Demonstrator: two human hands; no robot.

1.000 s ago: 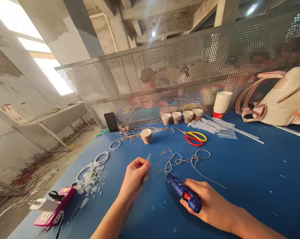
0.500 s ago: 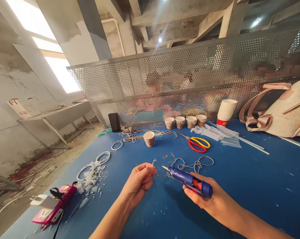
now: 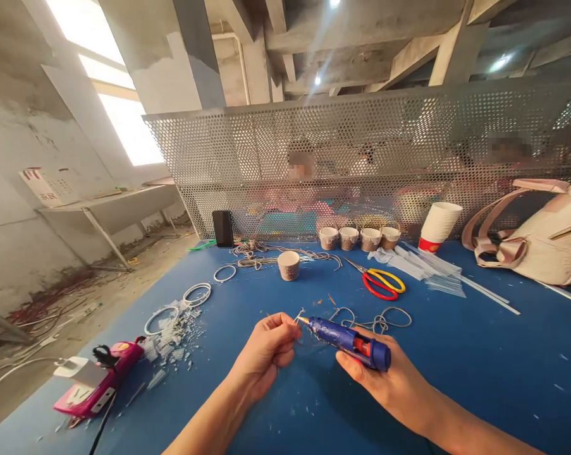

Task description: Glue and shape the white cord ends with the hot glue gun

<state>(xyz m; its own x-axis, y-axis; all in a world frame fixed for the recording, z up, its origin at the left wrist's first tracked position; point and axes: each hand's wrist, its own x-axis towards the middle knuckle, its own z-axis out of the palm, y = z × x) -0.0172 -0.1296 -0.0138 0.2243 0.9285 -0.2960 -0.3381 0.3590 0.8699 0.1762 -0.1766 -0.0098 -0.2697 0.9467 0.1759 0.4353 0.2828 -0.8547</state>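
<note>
Centrally, my left hand (image 3: 266, 354) pinches a thin cord end (image 3: 301, 311) that pokes up from its fingertips, just left of the nozzle of the blue glue gun (image 3: 335, 333), which my right hand (image 3: 389, 382) grips, pointing leftward.

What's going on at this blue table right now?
A person's right hand holds a blue glue gun, its nozzle right at a thin cord end pinched in the left hand. A small cup stands just beyond, with red-and-yellow scissors lying open to its right.
</note>
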